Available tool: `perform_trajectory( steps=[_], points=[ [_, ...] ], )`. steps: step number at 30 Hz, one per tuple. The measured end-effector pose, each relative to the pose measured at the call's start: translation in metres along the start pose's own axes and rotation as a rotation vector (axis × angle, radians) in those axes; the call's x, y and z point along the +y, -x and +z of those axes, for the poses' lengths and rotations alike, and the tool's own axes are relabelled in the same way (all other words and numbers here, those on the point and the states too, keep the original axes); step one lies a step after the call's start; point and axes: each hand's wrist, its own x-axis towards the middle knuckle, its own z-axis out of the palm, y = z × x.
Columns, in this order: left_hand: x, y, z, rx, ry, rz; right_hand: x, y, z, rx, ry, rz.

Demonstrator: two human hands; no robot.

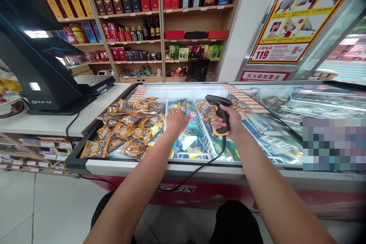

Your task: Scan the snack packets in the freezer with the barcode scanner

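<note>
My right hand (230,122) is wrapped round the handle of a black and yellow barcode scanner (219,101), its head pointing left and its cable hanging down. To its left, my left hand (176,121) is closed over the freezer's middle, fingers curled at the edge of a snack packet (182,103) that they mostly hide. A heap of clear and orange snack packets (126,129) lies on the glass at the left. More orange-edged packets (204,110) lie behind the scanner, partly covered by it and my right hand.
Beneath my hands is a chest freezer (114,164) with white wire dividers (206,137) and bagged goods inside. A weighing scale terminal (42,65) stands on the left counter (57,122). Shelves of boxes and bottles (128,15) line the back. The scanner cable (197,169) crosses the freezer's front.
</note>
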Motion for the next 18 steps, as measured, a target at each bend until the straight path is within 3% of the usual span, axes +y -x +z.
perform_trajectory(
  steps=[5,8,11,13,15,18],
  points=[
    [0.012,0.003,0.007,-0.140,-0.090,0.329,0.001,-0.001,0.003,-0.010,-0.007,0.007],
    [0.028,0.001,0.018,-0.166,-0.072,0.434,0.001,0.000,0.004,-0.014,-0.017,0.001],
    [0.043,0.002,0.020,-0.161,-0.083,0.449,0.000,0.000,0.003,-0.021,-0.016,-0.006],
    [0.043,0.005,0.010,-0.115,-0.117,0.441,0.000,0.001,0.003,-0.026,-0.013,-0.006],
    [0.033,0.010,-0.010,-0.078,-0.173,0.383,0.000,0.001,0.003,-0.028,-0.010,-0.002],
    [-0.003,0.018,-0.049,-0.105,-0.314,0.191,0.000,0.001,0.005,-0.022,0.002,-0.004]
  ],
)
